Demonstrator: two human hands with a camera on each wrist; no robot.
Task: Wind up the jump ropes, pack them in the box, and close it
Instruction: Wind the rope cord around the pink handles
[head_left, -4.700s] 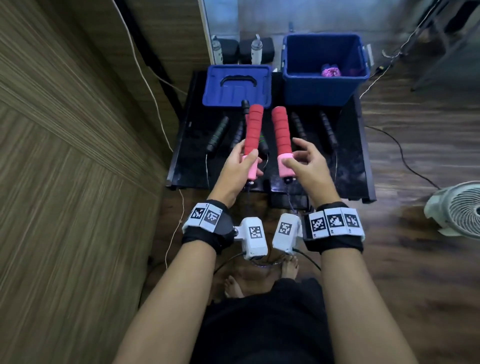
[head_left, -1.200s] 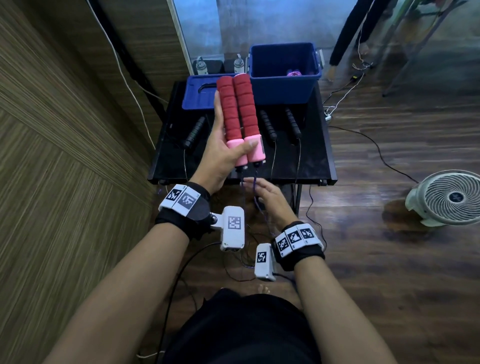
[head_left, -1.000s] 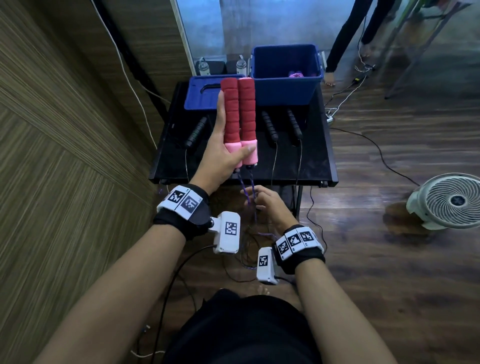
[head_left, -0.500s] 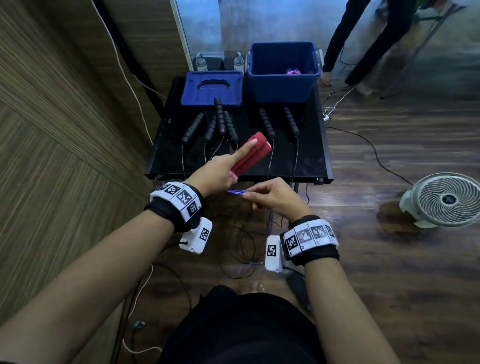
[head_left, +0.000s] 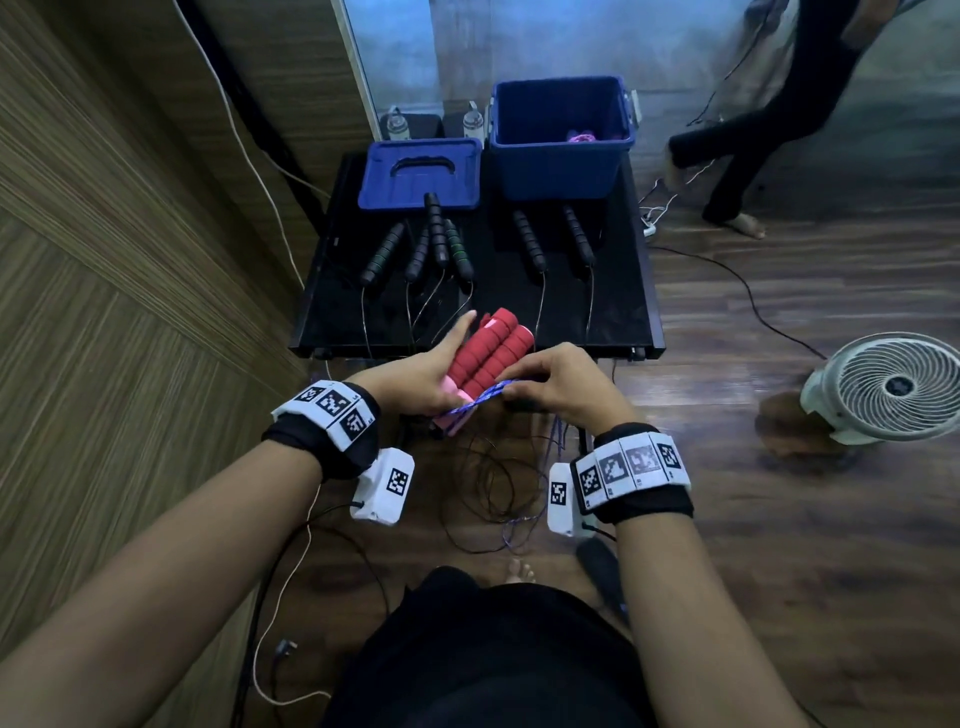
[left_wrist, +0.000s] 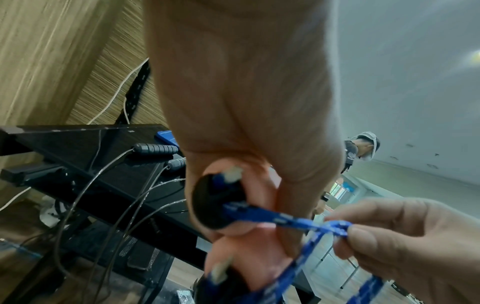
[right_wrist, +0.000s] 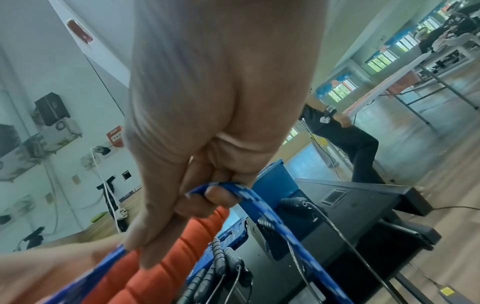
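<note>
Two red handles (head_left: 488, 353) lying side by side in my left hand (head_left: 415, 382), pointing up and away toward the tabletop (head_left: 613, 312).
My right hand (head_left: 558, 387) is pinching the blue rope (head_left: 480, 402) across their pink ends; the open blue box (head_left: 558, 156) is holding something pink.

Two red handles (head_left: 491, 353), six dark handles (head_left: 527, 241) on the counter (head_left: 618, 312), one blue box (head_left: 561, 140), one lid (head_left: 421, 174), two bottles (head_left: 397, 124), one fan (head_left: 893, 387).

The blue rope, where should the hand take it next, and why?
Probably loop it once around the red handles. The left hand grips both handles together, the right hand pinches the blue rope beside them, and much of it hangs loose toward the floor.
</note>
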